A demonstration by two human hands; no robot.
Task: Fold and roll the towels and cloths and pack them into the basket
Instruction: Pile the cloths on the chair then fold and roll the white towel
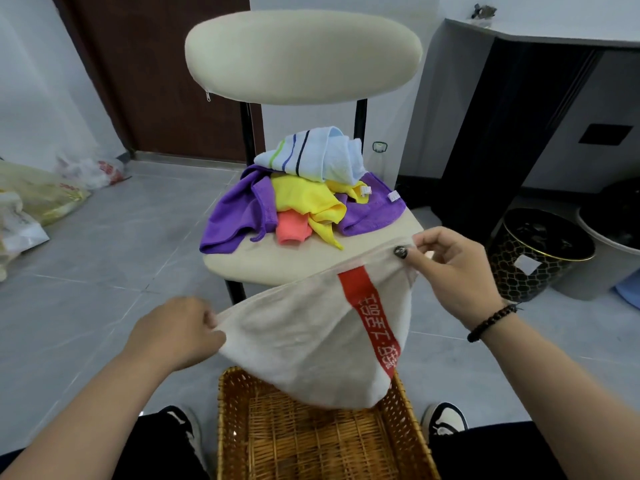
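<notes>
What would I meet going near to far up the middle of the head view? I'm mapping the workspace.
Wicker basket → beige towel held by both hands → chair seat → pile of cloths → chair backrest.

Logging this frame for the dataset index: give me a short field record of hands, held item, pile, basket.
left hand: left hand pinches the left edge of the beige towel
right hand: right hand pinches the towel's upper right edge
held item: beige towel with a red lettered stripe, stretched between both hands, sagging over the basket
pile: striped light-blue towel, yellow cloth, pink cloth and purple cloth, unfolded on the chair seat
basket: wicker basket on the floor between the feet; visible part holds nothing
</notes>
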